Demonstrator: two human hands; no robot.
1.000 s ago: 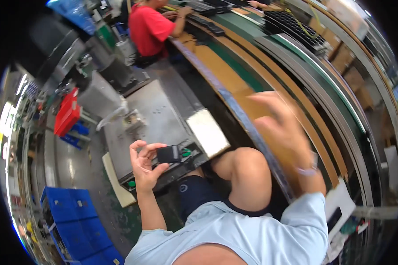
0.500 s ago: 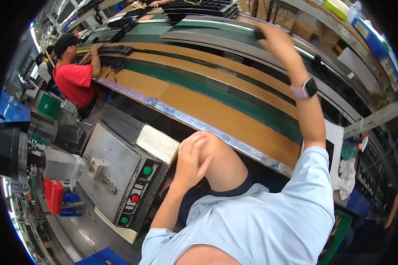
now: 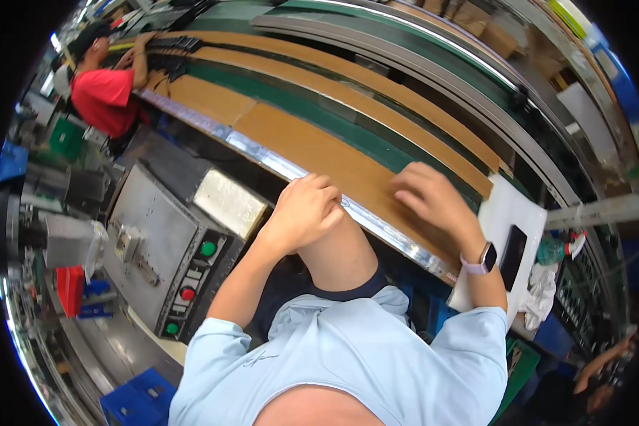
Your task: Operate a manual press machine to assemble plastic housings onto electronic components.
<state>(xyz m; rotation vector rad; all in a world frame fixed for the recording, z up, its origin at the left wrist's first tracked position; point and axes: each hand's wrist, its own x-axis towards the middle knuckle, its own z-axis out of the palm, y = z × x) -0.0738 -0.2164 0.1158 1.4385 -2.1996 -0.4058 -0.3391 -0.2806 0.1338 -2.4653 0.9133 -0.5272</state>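
Observation:
My left hand [image 3: 302, 213] rests on my raised knee [image 3: 341, 248], its fingers loosely bent and nothing seen in them. Above the brown board [image 3: 312, 145] of the workbench hovers my right hand [image 3: 433, 199], somewhat blurred. Its fingers are bent, the thumb stands apart, and no object shows in it. A watch [image 3: 481, 259] with a pale band is on the right wrist. Close to that wrist, a dark phone [image 3: 512, 257] lies on a white panel [image 3: 522, 206].
At left stands a metal machine [image 3: 153, 245] with green and red buttons and a pale block [image 3: 228, 202]. A co-worker in red [image 3: 101, 99] handles black parts [image 3: 177, 44] at far left. A spray bottle [image 3: 552, 250] and white cloth [image 3: 538, 287] lie right.
My right hand has come back from the far belt to the near brown board; the dark thing at its fingers no longer shows there. My left hand stays on the knee, fingers more curled.

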